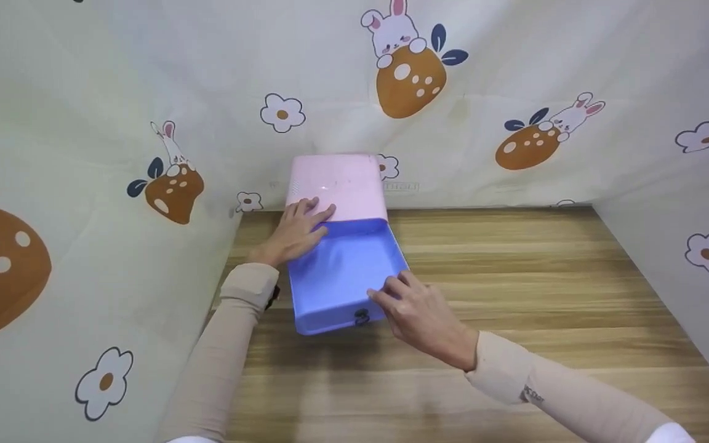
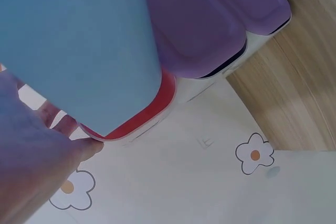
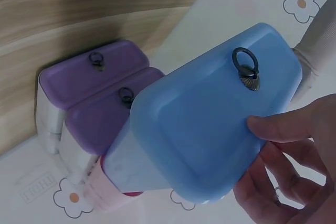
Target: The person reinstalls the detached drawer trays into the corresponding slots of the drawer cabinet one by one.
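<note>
A blue drawer (image 1: pixel 342 271) stands pulled far out of a pink casing (image 1: pixel 339 175), and nothing lies inside it. My left hand (image 1: pixel 296 232) rests on the casing's left front, fingers spread over the top, thumb by the front edge. With my right hand (image 1: pixel 423 315) I pinch the drawer's front panel near its right corner; the thumb presses the outer face and the fingers are behind. A dark ring pull (image 3: pixel 244 62) with a shell-shaped mount sits on that panel. Beneath it, two purple drawers (image 3: pixel 94 74) are closed in white casings; the head view hides them.
The stack stands on a wood-grain tabletop (image 1: pixel 514 295) against the back cloth. Pale cloth walls (image 1: pixel 324 55) printed with rabbits and flowers enclose the left, back and right sides. The left wall is close to my left forearm.
</note>
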Motion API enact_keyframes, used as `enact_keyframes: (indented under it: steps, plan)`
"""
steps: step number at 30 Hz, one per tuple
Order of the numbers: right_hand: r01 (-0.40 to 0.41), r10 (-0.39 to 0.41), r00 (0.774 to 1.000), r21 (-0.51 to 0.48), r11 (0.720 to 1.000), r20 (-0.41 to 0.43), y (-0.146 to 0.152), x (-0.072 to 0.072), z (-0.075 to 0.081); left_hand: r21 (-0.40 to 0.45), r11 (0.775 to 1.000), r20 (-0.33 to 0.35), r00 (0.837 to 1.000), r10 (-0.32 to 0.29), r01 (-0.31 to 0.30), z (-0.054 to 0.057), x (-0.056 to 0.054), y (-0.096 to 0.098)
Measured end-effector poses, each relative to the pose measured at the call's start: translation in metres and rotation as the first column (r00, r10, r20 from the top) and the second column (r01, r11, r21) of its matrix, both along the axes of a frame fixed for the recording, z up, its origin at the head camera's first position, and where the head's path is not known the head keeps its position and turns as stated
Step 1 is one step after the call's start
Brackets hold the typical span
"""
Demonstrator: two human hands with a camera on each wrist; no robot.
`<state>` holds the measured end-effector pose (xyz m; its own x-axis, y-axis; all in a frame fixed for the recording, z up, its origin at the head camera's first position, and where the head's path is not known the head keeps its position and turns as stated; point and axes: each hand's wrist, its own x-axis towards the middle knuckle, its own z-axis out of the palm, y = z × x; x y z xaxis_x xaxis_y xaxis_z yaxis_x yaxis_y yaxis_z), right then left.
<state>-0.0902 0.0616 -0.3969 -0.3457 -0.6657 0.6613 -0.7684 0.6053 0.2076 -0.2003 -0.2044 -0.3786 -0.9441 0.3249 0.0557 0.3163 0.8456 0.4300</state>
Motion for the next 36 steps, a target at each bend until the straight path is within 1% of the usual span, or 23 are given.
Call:
enact_keyframes:
  steps: [4,7,10,16,21,24,27,29,33,36]
  plan:
    - [0.026,-0.025,1.0,0.017,1.0,-0.008,-0.009,-0.003,0.0,-0.016,1.0,0.015,1.0,0.005,-0.005,0.001,0.0,0.0]
    - [0.03,-0.03,0.999,0.018,0.999,-0.025,-0.015,-0.006,-0.001,-0.025,1.0,0.022,1.0,0.012,-0.012,0.002,0.0,-0.001]
    - [0.037,-0.036,0.998,0.011,0.999,-0.042,-0.021,-0.01,-0.001,-0.014,1.0,0.021,1.0,0.013,-0.013,0.003,0.0,-0.001]
    - [0.046,-0.046,0.999,-0.006,0.999,-0.024,-0.031,-0.021,-0.001,-0.02,1.0,0.011,1.0,0.006,-0.005,0.002,-0.002,0.0]
    - [0.056,-0.055,0.998,-0.051,0.997,0.017,-0.039,-0.037,-0.004,-0.023,1.0,0.007,1.0,0.006,-0.006,0.002,-0.002,0.0]
    - [0.058,-0.053,0.996,-0.078,0.995,0.066,-0.044,-0.049,-0.006,-0.016,1.0,0.001,1.0,0.003,-0.003,0.002,-0.001,-0.002]
    - [0.065,-0.055,0.993,-0.087,0.994,0.109,-0.047,-0.059,-0.008,-0.017,1.0,0.003,1.0,-0.002,0.002,0.003,0.0,-0.002]
    - [0.063,-0.052,0.991,-0.086,0.994,0.123,-0.049,-0.065,-0.01,-0.02,1.0,0.006,1.0,-0.003,0.003,0.003,0.001,-0.002]
    - [0.073,-0.068,0.994,-0.056,0.996,0.085,-0.051,-0.077,-0.012,-0.029,1.0,0.019,1.0,-0.004,0.005,0.005,0.002,-0.002]
    - [0.116,-0.114,0.992,-0.031,0.993,0.05,-0.054,-0.087,-0.013,-0.04,0.999,0.019,1.0,-0.009,0.01,0.007,0.002,-0.001]
